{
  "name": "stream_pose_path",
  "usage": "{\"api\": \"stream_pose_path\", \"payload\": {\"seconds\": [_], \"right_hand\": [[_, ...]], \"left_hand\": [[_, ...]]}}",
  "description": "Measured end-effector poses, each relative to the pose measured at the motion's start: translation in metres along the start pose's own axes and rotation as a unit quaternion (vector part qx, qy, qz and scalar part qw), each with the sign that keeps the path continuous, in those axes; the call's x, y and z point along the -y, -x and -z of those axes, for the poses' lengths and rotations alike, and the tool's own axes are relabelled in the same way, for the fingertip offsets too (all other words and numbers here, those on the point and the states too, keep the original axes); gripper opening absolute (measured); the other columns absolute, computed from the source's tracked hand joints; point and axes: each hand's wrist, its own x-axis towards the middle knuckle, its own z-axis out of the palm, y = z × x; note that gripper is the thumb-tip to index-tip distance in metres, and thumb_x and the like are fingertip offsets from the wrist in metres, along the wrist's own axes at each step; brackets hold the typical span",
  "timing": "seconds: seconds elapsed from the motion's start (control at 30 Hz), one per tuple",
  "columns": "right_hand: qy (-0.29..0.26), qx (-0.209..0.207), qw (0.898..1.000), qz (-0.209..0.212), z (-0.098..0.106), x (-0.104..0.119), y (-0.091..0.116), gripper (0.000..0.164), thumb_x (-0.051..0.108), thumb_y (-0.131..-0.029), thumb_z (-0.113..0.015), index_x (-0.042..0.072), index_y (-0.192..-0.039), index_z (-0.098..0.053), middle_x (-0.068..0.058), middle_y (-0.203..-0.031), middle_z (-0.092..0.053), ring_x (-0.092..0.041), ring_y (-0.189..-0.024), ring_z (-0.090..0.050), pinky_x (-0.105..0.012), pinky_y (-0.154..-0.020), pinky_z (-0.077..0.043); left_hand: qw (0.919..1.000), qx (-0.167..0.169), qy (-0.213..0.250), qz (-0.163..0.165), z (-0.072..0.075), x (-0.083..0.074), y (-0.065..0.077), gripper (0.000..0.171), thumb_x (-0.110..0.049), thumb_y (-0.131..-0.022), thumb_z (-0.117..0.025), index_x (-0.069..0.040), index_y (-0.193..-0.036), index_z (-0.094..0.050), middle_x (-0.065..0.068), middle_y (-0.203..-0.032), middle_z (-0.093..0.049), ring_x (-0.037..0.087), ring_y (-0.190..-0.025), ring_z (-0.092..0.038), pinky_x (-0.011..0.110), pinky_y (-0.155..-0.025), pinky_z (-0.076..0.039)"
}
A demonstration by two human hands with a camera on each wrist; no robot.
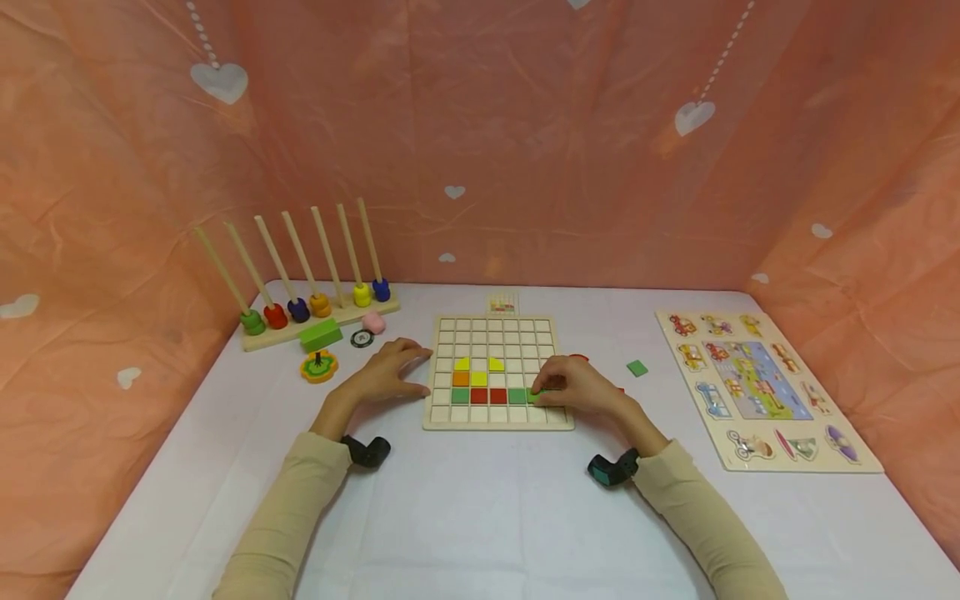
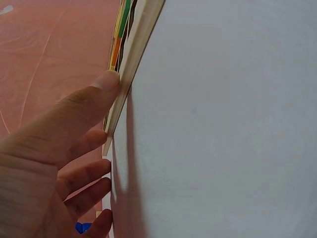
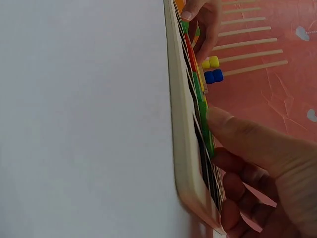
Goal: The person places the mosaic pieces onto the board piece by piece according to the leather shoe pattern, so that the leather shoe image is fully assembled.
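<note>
A wooden grid board (image 1: 498, 423) lies flat on the white table, with a row of green and red square tiles and some yellow and orange pieces above that row. My right hand (image 1: 577, 383) is over the board's right side, thumb and fingers pinching a green tile (image 3: 204, 115) at the right end of the row. At the board's left edge, my left hand (image 1: 386, 371) rests with fingers spread. Its thumb (image 2: 106, 82) touches the rim of the board in the left wrist view. A small pattern card (image 1: 502, 303) lies just behind the board.
A peg stand (image 1: 322, 321) with coloured beads stands back left. Near it lie a green block (image 1: 320, 335), a tree-shaped piece (image 1: 319, 367), a round disc (image 1: 362, 338) and a pink piece (image 1: 373, 322). To the right are a loose green tile (image 1: 637, 367) and a picture puzzle board (image 1: 705, 408).
</note>
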Motion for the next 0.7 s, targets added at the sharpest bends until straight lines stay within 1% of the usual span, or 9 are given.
{"api": "stream_pose_path", "payload": {"seconds": [0.1,0.2,0.27,0.33,0.4,0.47,0.6,0.7], "right_hand": [[0.009,0.001,1.0,0.008,0.002,0.0,0.001,0.008,0.016,-0.076,-0.077,0.016,-0.08,-0.07,0.006,-0.084,-0.062,-0.009,-0.08,-0.055,-0.023,-0.073,-0.046],[0.008,-0.004,1.0,-0.012,0.005,0.002,0.003,0.008,0.015,-0.077,-0.077,0.015,-0.082,-0.071,0.005,-0.084,-0.061,-0.01,-0.077,-0.052,-0.023,-0.069,-0.044],[0.007,-0.017,0.999,-0.038,0.007,0.002,0.005,0.01,0.015,-0.077,-0.076,0.014,-0.085,-0.071,0.005,-0.086,-0.061,-0.011,-0.077,-0.052,-0.024,-0.068,-0.044],[0.006,-0.039,0.998,-0.057,0.01,0.001,0.008,0.013,0.014,-0.077,-0.076,0.013,-0.089,-0.07,0.003,-0.087,-0.061,-0.013,-0.076,-0.051,-0.025,-0.067,-0.043],[0.012,-0.06,0.996,-0.06,0.013,-0.002,0.011,0.016,0.013,-0.077,-0.076,0.012,-0.091,-0.07,0.002,-0.086,-0.061,-0.014,-0.076,-0.051,-0.026,-0.067,-0.043],[0.014,-0.071,0.996,-0.06,0.014,-0.004,0.013,0.018,0.013,-0.076,-0.077,0.012,-0.093,-0.07,0.002,-0.087,-0.062,-0.014,-0.076,-0.052,-0.026,-0.067,-0.043],[0.003,-0.054,0.997,-0.063,0.01,-0.006,0.012,0.02,0.016,-0.076,-0.077,0.013,-0.095,-0.071,0.003,-0.089,-0.062,-0.013,-0.077,-0.052,-0.025,-0.069,-0.043],[0.005,-0.035,0.998,-0.046,0.004,-0.004,0.008,0.022,0.018,-0.077,-0.077,0.012,-0.097,-0.071,0.003,-0.091,-0.063,-0.012,-0.079,-0.052,-0.024,-0.069,-0.044]], "left_hand": [[1.0,0.0,0.0,0.0,0.0,0.0,0.0,0.068,-0.035,-0.078,-0.074,-0.007,-0.135,-0.048,0.017,-0.133,-0.042,0.034,-0.122,-0.036,0.053,-0.104,-0.028],[1.0,0.001,0.001,0.0,0.0,-0.001,0.0,0.069,-0.034,-0.078,-0.075,-0.007,-0.135,-0.048,0.017,-0.133,-0.042,0.034,-0.122,-0.036,0.053,-0.104,-0.028],[1.0,0.0,0.001,-0.001,0.0,0.0,-0.001,0.069,-0.035,-0.078,-0.075,-0.007,-0.135,-0.049,0.017,-0.133,-0.042,0.034,-0.122,-0.037,0.052,-0.104,-0.028],[1.0,0.001,0.002,-0.002,0.0,0.0,-0.001,0.069,-0.035,-0.078,-0.075,-0.007,-0.135,-0.049,0.018,-0.132,-0.042,0.034,-0.122,-0.037,0.053,-0.104,-0.028],[1.0,0.003,-0.001,-0.001,-0.001,0.0,-0.001,0.069,-0.035,-0.078,-0.075,-0.007,-0.135,-0.049,0.018,-0.133,-0.042,0.034,-0.122,-0.037,0.053,-0.104,-0.029],[1.0,0.006,0.001,0.004,0.0,0.0,-0.001,0.069,-0.036,-0.078,-0.074,-0.008,-0.135,-0.048,0.017,-0.134,-0.042,0.033,-0.122,-0.036,0.052,-0.104,-0.028],[0.9999,0.007,0.007,0.009,0.0,0.0,0.0,0.069,-0.036,-0.078,-0.074,-0.009,-0.136,-0.048,0.017,-0.135,-0.04,0.033,-0.123,-0.035,0.053,-0.105,-0.028],[0.9999,0.008,0.011,0.008,0.0,0.0,-0.001,0.069,-0.036,-0.079,-0.074,-0.008,-0.136,-0.048,0.017,-0.135,-0.04,0.034,-0.123,-0.035,0.053,-0.105,-0.028]]}}
